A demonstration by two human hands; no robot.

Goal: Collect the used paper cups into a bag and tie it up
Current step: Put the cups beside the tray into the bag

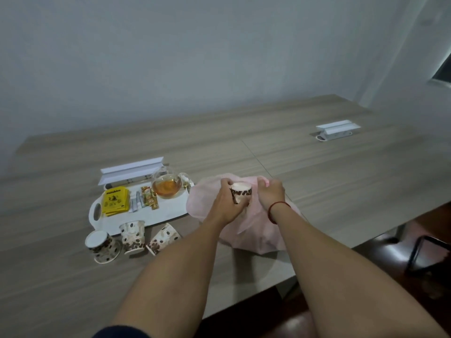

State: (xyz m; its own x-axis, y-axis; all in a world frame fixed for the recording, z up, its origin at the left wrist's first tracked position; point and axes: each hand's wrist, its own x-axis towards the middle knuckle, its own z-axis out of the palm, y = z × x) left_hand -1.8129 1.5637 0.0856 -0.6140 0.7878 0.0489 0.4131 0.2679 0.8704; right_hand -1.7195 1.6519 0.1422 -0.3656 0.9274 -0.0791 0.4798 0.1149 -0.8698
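Observation:
My left hand [225, 203] grips a paper cup [241, 194] with a brown bean print, held upside down over the pink plastic bag [258, 230] that lies on the table. My right hand [271, 193] pinches the bag's pink edge just right of the cup. Three more bean-print cups sit at the front left: one [101, 246] upside down and leaning, one [132, 236] upright, one [162, 237] tipped on its side.
A white tray [97, 212] left of the bag holds a glass teapot [167, 185] of amber tea, yellow packets [114, 201] and several sachets. Two raised white socket boxes [130, 173] [338, 129] stand on the wooden table [317, 191]. Dark chairs [424, 252] are at the right.

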